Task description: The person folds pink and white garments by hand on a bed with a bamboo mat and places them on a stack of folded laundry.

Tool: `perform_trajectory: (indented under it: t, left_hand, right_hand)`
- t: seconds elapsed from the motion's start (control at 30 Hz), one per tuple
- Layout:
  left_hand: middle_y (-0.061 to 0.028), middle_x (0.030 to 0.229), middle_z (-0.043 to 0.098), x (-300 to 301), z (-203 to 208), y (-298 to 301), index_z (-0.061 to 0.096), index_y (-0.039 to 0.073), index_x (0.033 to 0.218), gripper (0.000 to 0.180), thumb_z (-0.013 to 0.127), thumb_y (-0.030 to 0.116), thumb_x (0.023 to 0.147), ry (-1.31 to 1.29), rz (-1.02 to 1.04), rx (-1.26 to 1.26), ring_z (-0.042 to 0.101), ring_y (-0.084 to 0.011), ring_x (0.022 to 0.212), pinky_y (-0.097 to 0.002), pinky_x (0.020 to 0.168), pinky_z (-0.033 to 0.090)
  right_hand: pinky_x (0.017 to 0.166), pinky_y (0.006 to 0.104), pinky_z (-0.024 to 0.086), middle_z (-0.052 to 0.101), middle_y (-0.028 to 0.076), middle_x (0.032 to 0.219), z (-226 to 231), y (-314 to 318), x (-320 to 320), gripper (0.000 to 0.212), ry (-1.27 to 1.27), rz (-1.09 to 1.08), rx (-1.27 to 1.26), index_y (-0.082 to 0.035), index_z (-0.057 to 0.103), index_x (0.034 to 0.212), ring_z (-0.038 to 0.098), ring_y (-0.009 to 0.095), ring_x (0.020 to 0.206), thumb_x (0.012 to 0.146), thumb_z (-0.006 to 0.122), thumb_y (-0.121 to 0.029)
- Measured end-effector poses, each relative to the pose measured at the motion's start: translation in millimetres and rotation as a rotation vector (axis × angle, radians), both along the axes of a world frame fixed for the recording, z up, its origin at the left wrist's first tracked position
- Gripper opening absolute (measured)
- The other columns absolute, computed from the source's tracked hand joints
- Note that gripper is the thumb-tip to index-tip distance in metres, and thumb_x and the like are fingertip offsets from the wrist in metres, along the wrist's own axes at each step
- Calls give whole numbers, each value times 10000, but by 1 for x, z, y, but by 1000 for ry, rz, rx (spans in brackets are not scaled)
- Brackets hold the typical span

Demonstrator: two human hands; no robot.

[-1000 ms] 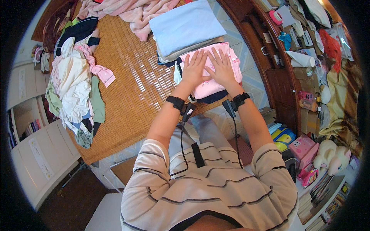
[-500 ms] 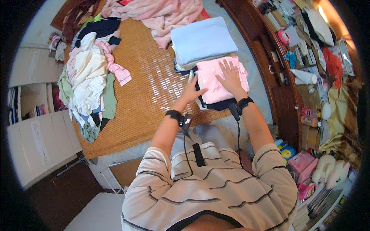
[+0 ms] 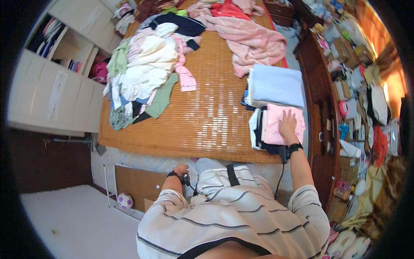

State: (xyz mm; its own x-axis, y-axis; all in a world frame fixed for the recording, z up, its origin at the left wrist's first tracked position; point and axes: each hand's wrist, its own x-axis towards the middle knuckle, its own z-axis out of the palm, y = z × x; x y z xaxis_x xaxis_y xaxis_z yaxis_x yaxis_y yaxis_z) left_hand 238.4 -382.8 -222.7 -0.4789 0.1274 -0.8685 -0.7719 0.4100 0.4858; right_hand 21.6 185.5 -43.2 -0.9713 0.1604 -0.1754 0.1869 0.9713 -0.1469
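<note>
Right hand flat on the pink folded garment

The right hand (image 3: 288,124) rests with its palm down on the pink folded garment (image 3: 271,125), its fingers a little apart and clamped on nothing. This garment is the top layer of a small stack at the near right corner of the matted bed (image 3: 207,108); dark folded clothes (image 3: 269,148) show under it, and a white folded piece (image 3: 253,125) shows at the left side. The left hand (image 3: 181,169) is off the bed, in front of its near edge; it looks small there and turned away, so I cannot tell how its fingers are

For pressing well, I think the palm should push straight down and evenly, because a sideways push could slide the pink layer over the dark ones. The lower layers do not line up, so support at the left side would probably help

The blue folded cloth (image 3: 277,84) lies just beyond, on a neighbouring stack, and the pink blanket (image 3: 254,41) reaches near it. Loose clothes (image 3: 148,64) lie in a heap, well apart on the left. The cable (image 3: 280,179) at the right wrist may catch, and the dark wooden furniture (image 3: 317,99) limits the space on the right
</note>
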Motion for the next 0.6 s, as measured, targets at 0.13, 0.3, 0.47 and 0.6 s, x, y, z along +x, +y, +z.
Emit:
perform_trajectory:
  t: [0.13, 0.3, 0.47, 0.6]
  left_hand:
    - [-122, 822, 604, -7, 36, 9, 554, 61, 960, 266, 532, 265, 791, -229, 556, 113, 588, -223, 704, -302, 605, 476]
    - [-79, 815, 592, -45, 58, -7, 548, 48, 927, 285, 511, 303, 808, -124, 554, 183, 566, -169, 678, -296, 614, 476]
    - [-53, 841, 598, -96, 64, -38, 544, 61, 951, 302, 460, 331, 843, -39, 569, 203, 567, -135, 686, -268, 593, 479]
    - [-43, 869, 602, -103, 55, -73, 533, 71, 1018, 320, 432, 334, 866, -41, 583, 253, 569, -122, 698, -241, 561, 480]
  right_hand:
    - [1007, 448, 178, 246, 189, 1344, 4, -8, 2, 590, -26, 35, -33, -143, 303, 1299, 211, 383, 1232, 738, 487, -157]
    - [969, 434, 263, 328, 228, 1264, 6, -37, 11, 576, 68, 276, -97, -128, 435, 1209, 307, 382, 1161, 646, 558, -118]
    - [886, 408, 350, 448, 208, 1128, 9, -102, 22, 438, 223, 338, -246, -65, 514, 1072, 424, 363, 1033, 638, 575, -82]
    - [815, 377, 401, 553, 189, 970, 2, -162, 29, 386, -105, 417, -356, -44, 534, 1057, 500, 342, 921, 680, 572, -120]
